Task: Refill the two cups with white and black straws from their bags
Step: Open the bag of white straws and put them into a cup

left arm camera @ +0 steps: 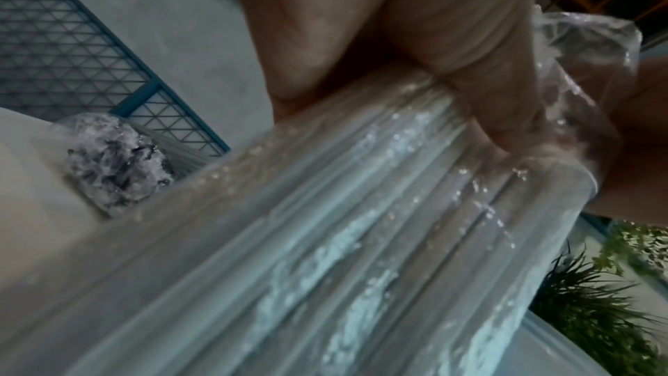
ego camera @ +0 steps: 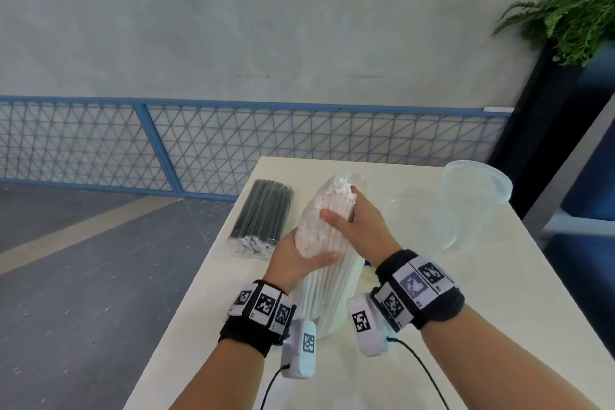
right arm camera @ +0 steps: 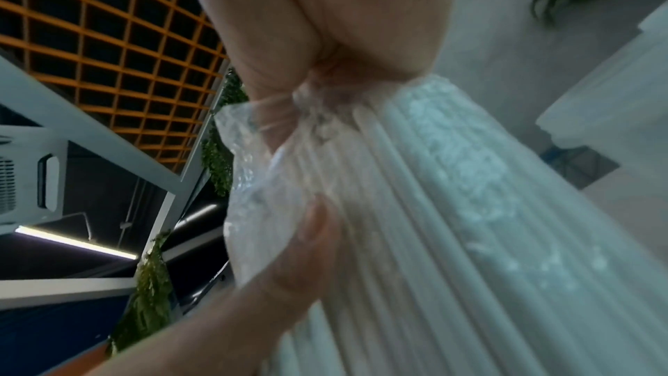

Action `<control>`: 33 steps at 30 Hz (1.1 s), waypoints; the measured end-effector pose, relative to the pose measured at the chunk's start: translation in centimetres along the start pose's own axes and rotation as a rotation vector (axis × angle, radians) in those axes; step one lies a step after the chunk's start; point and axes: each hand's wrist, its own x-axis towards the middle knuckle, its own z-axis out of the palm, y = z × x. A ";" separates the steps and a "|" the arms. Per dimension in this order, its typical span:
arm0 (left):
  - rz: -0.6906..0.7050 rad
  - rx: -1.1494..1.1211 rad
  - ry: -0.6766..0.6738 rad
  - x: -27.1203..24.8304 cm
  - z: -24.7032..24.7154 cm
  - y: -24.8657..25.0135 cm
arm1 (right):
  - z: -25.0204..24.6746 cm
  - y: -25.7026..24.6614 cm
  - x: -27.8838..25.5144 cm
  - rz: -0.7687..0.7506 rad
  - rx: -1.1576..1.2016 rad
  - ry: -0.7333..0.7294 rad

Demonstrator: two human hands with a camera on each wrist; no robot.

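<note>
White straws: a bundle of white straws (ego camera: 327, 273) in a clear plastic bag (left arm camera: 593, 47), tilted up off the table (ego camera: 416, 359).
Left hand (ego camera: 296, 260): wrapped around the middle of the white bundle, thumb across its front.
Right hand (ego camera: 357, 226): fingers curled over the bundle's upper part, just above the left hand.
Black straws: bag of black straws (ego camera: 263, 215) lying flat just left of the white bundle.
Cups: clear plastic cups (ego camera: 472, 196) right of the white bundle, near the table's far edge.
</note>
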 end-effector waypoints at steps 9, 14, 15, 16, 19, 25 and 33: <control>-0.018 0.043 0.009 0.5 0.6 0.0 | -3.2 -2.1 1.4 -0.072 0.334 0.179; -0.017 0.037 0.025 0.4 1.0 0.2 | -4.0 -1.9 1.8 -0.060 0.414 0.215; -0.007 0.036 0.025 0.3 1.0 0.3 | -3.8 -1.5 1.7 -0.031 0.435 0.182; 0.006 0.036 0.020 0.3 1.1 0.3 | -3.5 -1.1 1.5 0.002 0.447 0.124; 0.021 0.062 0.004 0.0 1.1 0.5 | -2.0 -0.2 0.8 0.082 0.415 0.037; 0.007 0.096 0.009 -0.3 1.2 0.8 | -2.1 -0.9 0.9 0.068 0.562 0.203; 0.024 0.107 0.011 -0.5 1.5 1.1 | -4.3 -1.9 2.1 0.052 0.658 0.359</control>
